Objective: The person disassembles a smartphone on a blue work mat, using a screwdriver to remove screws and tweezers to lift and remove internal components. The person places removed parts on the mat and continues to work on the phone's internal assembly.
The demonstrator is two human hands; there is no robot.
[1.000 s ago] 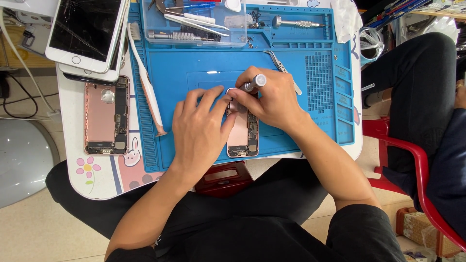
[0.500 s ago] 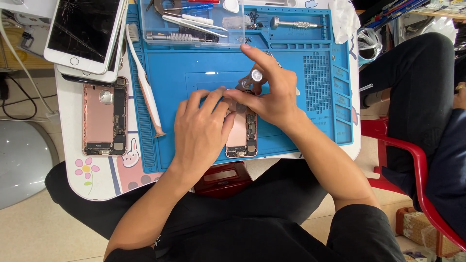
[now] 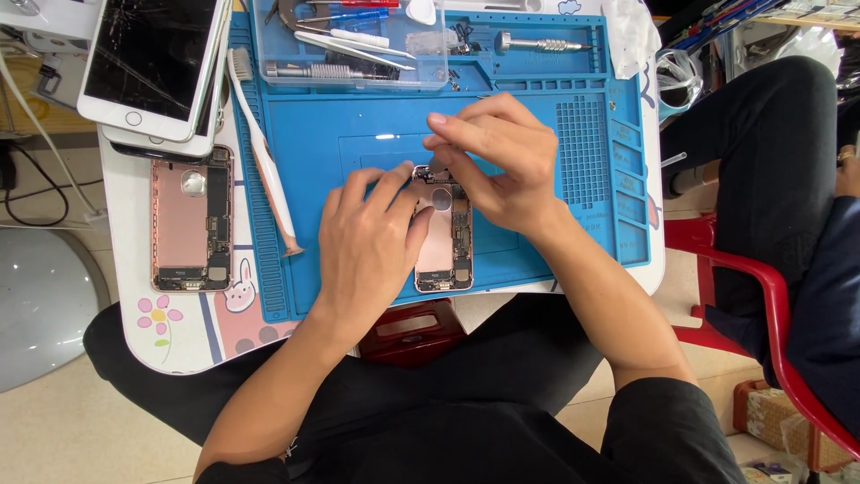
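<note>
Centrally, on the blue silicone repair mat (image 3: 555,224): opened rose-gold phone chassis (image 3: 442,235), steadied by flat left hand (image 3: 369,246), right hand (image 3: 497,161) fingertips pinched together at its top edge.

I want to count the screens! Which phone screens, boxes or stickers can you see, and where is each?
Cracked dark phone screen in a white frame: top left, stacked on another phone.
Clear plastic rectangular tool box: top of the blue mat.
Bunny and flower stickers: white table's lower left edge, pink and white.
Patterned brown cardboard box: floor, bottom right.
</note>
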